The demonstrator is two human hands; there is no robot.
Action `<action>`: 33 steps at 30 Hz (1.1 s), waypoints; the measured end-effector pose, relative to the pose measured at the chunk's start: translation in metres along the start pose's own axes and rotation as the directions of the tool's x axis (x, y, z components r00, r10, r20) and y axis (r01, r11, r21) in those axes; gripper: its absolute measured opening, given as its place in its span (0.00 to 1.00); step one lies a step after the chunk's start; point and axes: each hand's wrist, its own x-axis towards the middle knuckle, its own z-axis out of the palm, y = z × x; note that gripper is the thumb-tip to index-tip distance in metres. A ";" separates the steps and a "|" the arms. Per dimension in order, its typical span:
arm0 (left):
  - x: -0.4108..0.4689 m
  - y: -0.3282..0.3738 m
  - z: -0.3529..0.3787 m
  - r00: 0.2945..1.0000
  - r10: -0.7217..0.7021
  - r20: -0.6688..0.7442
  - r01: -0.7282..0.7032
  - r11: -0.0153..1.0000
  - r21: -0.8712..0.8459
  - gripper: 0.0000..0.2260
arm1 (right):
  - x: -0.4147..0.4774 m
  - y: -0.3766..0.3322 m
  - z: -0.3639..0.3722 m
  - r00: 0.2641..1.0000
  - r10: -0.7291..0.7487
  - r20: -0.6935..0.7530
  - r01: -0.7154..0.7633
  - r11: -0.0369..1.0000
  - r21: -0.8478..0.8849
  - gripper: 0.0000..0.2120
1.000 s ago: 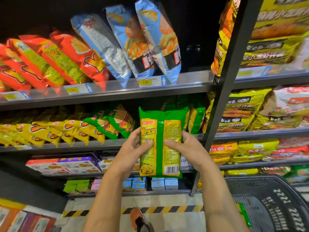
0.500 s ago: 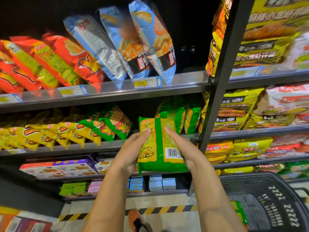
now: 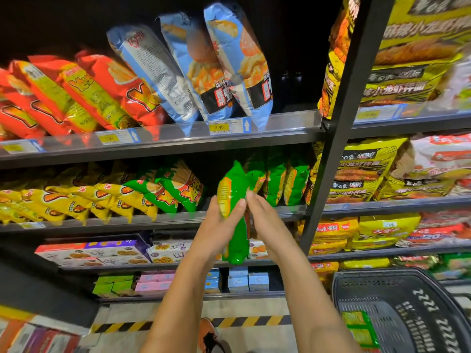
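Green bag (image 3: 234, 189), face-on a second ago, now stands edge-on before the middle shelf (image 3: 153, 220). My left hand (image 3: 219, 231) grips it, and my right hand (image 3: 268, 225) presses straight fingers against it. I judge it's ready to slot into the green row (image 3: 278, 179).

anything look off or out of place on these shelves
One blue bag on the upper shelf is turned backwards, showing its barcode side, while its two blue neighbours face front. All three lean steeply left. Nothing looks spilled or torn.
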 end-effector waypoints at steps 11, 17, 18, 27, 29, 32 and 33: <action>0.001 -0.023 -0.034 0.983 -0.184 0.010 0.172 0.897 -0.406 0.20 | 0.007 0.007 -0.020 0.996 -0.047 -0.075 0.052 0.996 0.073 0.21; 0.002 -0.025 -0.036 0.975 -0.214 0.063 0.220 0.875 -0.430 0.27 | 0.008 0.013 -0.013 0.984 0.066 0.168 -0.096 0.980 0.174 0.29; 0.003 -0.026 -0.037 0.975 -0.213 0.070 0.222 0.878 -0.423 0.26 | 0.010 0.014 -0.012 0.987 0.051 0.151 -0.078 0.981 0.179 0.27; 0.015 -0.028 -0.050 0.990 -0.130 0.053 0.141 0.934 -0.327 0.23 | 0.030 0.020 -0.007 0.996 -0.091 -0.011 0.091 0.993 0.078 0.25; 0.021 -0.029 -0.052 0.991 -0.133 0.032 0.136 0.939 -0.317 0.20 | 0.036 0.020 -0.005 0.996 -0.084 -0.014 0.084 0.995 0.056 0.26; 0.031 -0.033 -0.055 0.989 -0.146 -0.008 0.136 0.940 -0.314 0.18 | 0.046 0.023 -0.001 0.996 -0.088 -0.013 0.089 0.996 0.032 0.37; 0.035 -0.034 -0.057 0.988 -0.151 -0.027 0.135 0.939 -0.316 0.18 | 0.051 0.026 0.000 0.996 -0.084 -0.025 0.085 0.996 0.029 0.43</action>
